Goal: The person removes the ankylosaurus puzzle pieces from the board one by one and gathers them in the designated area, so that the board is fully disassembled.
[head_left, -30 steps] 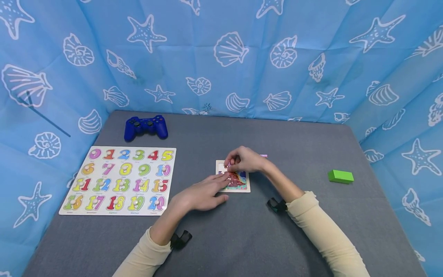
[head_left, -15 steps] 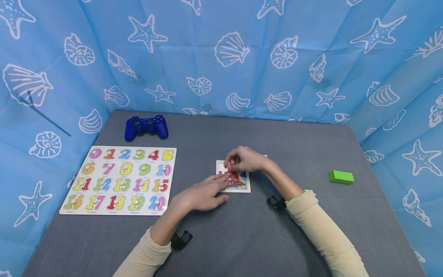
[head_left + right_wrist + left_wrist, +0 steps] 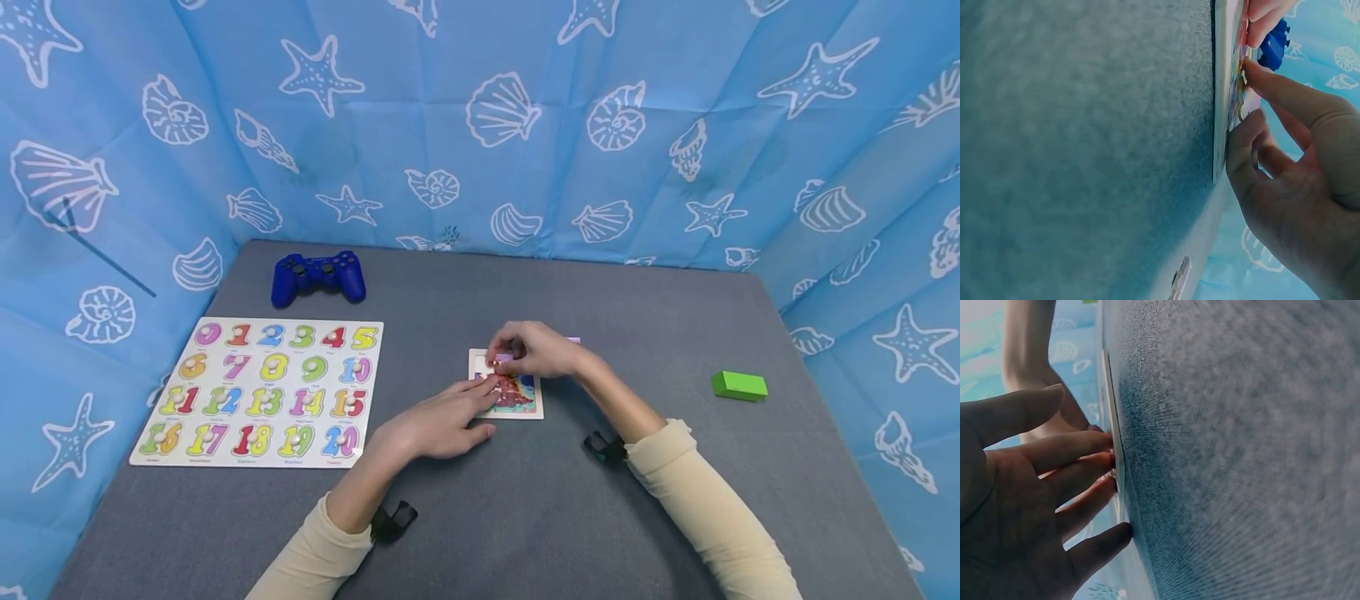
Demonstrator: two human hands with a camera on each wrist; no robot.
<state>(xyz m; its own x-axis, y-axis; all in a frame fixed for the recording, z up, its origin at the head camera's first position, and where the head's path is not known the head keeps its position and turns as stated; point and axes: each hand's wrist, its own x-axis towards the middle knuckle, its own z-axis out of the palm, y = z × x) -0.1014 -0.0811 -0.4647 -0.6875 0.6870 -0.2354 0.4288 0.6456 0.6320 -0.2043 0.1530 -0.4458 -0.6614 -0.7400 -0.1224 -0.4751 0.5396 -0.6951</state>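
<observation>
Shifted slightly since half a second ago, a purple puzzle piece [image 3: 504, 358] shows more of its face, pinched by the right hand [image 3: 536, 348] over the far part of a pale-framed picture puzzle [image 3: 525, 416]; the left hand [image 3: 446, 421], fingers extended, rests its fingertips on the puzzle's left side, mid-table [image 3: 480, 517]; another purplish piece [image 3: 573, 340] lies beyond the right wrist; a numbers board [image 3: 292, 354] and blue controller [image 3: 318, 277] sit left, a green block [image 3: 739, 385] well apart, right.
</observation>
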